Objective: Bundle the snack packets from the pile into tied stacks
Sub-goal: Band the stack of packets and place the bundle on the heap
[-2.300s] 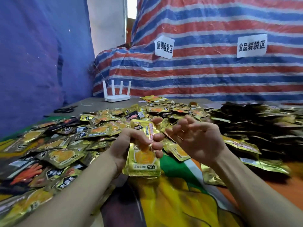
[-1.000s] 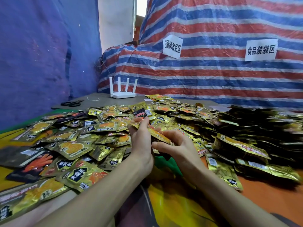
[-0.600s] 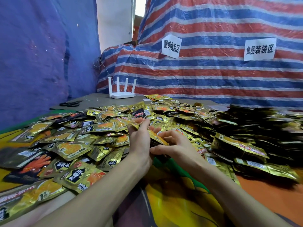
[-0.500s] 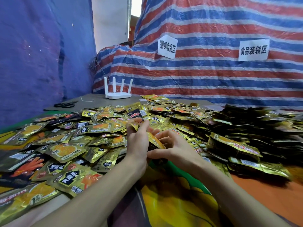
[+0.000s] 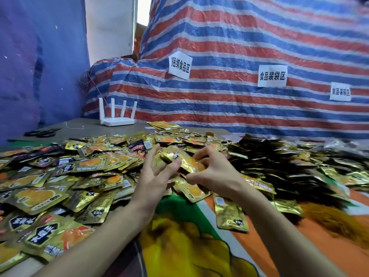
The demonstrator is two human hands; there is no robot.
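Right grip (image 5: 217,174) pinching gold packet (image 5: 187,160), long axis slanting up-left, left grip (image 5: 153,180) spread

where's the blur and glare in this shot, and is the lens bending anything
Head view: the dark packet heap on the right and the far-right paper label are smeared; the left hand, right hand and the gold packet between them are sharper; glare streaks the foil packets at left; the wide lens bows the striped tarp.
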